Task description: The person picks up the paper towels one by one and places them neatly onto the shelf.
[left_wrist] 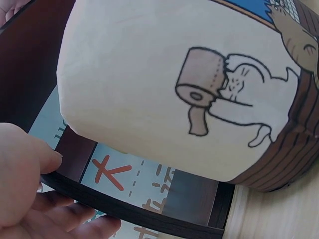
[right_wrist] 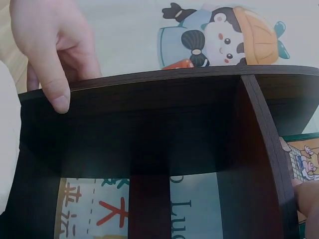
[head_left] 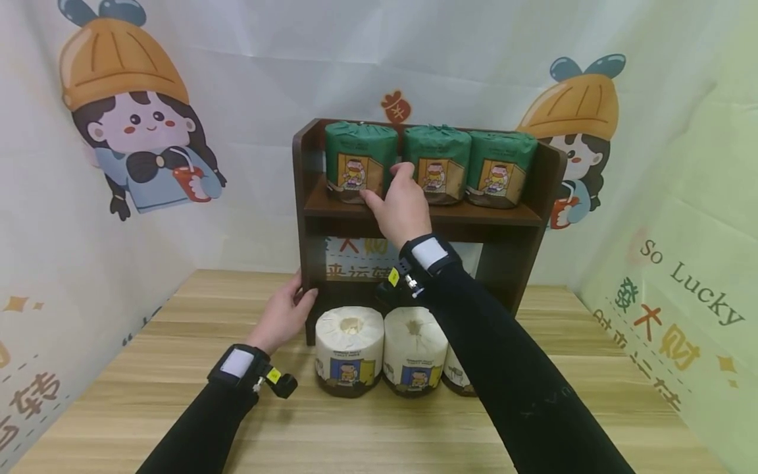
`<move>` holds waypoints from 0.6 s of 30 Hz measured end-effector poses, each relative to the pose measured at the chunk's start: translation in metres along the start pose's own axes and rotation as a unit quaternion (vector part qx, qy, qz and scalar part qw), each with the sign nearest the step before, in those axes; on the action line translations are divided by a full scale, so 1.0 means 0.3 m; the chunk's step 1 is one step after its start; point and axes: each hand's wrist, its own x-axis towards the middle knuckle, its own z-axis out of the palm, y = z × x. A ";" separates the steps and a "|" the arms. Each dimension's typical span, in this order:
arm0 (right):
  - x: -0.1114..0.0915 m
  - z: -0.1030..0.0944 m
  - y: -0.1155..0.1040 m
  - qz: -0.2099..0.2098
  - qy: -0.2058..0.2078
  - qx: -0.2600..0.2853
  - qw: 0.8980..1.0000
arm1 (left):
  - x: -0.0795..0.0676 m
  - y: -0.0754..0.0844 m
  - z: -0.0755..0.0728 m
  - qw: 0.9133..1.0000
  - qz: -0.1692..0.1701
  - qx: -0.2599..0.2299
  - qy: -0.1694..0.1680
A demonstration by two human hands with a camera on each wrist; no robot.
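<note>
At the left, the left hand pinches the shelf's side panel between thumb and fingers. On the top board the left green roll stands slightly apart; the right hand touches its lower right, whether pinching I cannot tell. Beside it stand the middle green roll and right green roll, so this row looks filled. The left white roll, middle white roll and right white roll, partly hidden, stand before the shelf, seemingly not yet shelved. All six are upright, long axes vertical; the green ones' pictures face forward.
</note>
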 end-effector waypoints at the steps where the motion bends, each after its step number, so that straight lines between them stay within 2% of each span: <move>1: 0.000 0.001 -0.001 0.000 0.000 -0.007 1.000 | 0.000 0.001 0.000 1.000 0.000 0.000 -0.001; 7: -0.002 0.006 0.001 -0.002 0.003 -0.025 1.000 | -0.006 0.009 -0.005 1.000 0.001 -0.004 0.001; 18: -0.019 0.000 0.019 -0.016 0.012 0.005 1.000 | -0.005 0.010 -0.006 1.000 0.011 -0.004 0.004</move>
